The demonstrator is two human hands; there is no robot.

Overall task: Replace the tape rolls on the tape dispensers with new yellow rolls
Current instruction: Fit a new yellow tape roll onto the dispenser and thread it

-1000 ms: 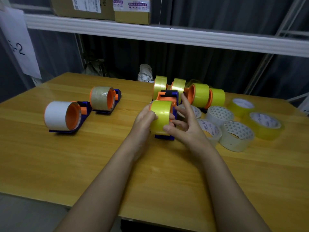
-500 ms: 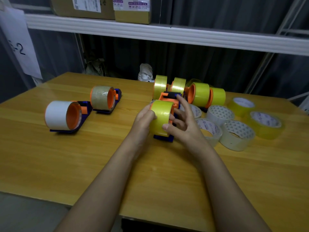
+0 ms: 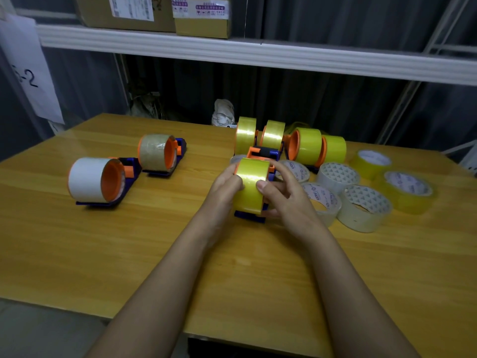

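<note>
**Both hands on a yellow roll at mid-table**

Head camera: a person's left hand (image 3: 224, 186) and right hand (image 3: 286, 197) hold a glossy yellow tape roll (image 3: 251, 188) from either side, fingers curled against its flanks and the right thumb pressed on its outer face. The roll sits upright on a blue-and-orange plastic tape dispenser (image 3: 260, 161) standing near the middle of the wooden table (image 3: 129, 254).

Toward the far edge, just behind it, four more yellow rolls on dispensers (image 3: 291, 142) stand close together. Along the right side lie loose rolls flat on the wood: clear and whitish rolls (image 3: 361, 205) just beside the right hand, and two yellow spare rolls (image 3: 405, 187) nearer the right edge.

Well apart, toward the left edge, a dispenser carrying a white roll (image 3: 90, 180) stands nearer the person, and one carrying a brownish clear roll (image 3: 157, 152) sits just behind it.

Above the far edge, cardboard boxes (image 3: 154, 11) rest on a white shelf (image 3: 258, 54).
</note>
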